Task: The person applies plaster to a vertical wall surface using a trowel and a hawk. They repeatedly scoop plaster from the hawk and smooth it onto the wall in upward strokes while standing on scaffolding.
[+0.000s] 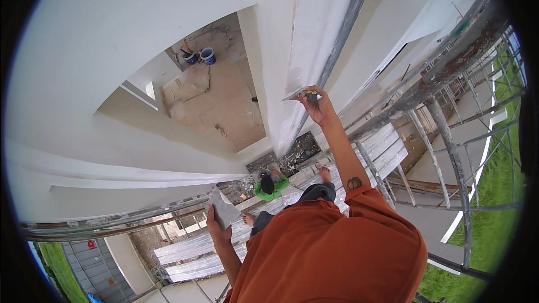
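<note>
Right hand (318, 106) presses a putty knife (296, 94) to the white wall (314, 28) — left hand (216, 225) grips a hawk (223, 207).

The right hand (318, 105) is wrapping the handle of the putty knife (297, 94), hiding most of it; only the blade is showing. The left hand (216, 225) is covering the lower edge of the plaster board (223, 207). The orange shirt (331, 252) is running off the lower edge. The two buckets (199, 56) far below are appearing too small to tell their contents. The person in green (270, 185) is showing from above only.
</note>
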`<act>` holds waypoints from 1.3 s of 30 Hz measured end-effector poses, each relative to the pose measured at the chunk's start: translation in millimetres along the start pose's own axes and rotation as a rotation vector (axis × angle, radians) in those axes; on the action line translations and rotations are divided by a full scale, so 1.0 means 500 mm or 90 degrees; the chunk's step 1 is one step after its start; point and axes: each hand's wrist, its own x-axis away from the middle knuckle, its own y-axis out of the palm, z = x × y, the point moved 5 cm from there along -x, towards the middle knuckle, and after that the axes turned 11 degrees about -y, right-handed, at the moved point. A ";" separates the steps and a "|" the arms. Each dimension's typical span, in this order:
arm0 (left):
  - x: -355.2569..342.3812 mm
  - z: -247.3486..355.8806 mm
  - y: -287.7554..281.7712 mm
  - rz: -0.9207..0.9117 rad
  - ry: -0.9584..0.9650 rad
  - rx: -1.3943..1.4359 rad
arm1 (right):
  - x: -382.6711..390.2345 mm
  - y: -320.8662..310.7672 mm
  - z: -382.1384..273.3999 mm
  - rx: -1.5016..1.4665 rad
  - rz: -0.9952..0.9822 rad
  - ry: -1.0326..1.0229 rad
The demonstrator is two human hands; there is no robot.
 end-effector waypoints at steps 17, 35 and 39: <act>-0.032 -0.023 -0.022 0.012 -0.011 0.022 | 0.059 0.237 -0.092 0.083 -0.009 -0.019; -0.041 -0.022 0.294 -0.214 -0.172 0.029 | 0.465 0.249 0.061 0.936 -0.786 -0.314; -0.011 0.007 0.333 -0.231 -0.153 -0.007 | 0.480 0.155 0.145 1.163 -0.942 -0.420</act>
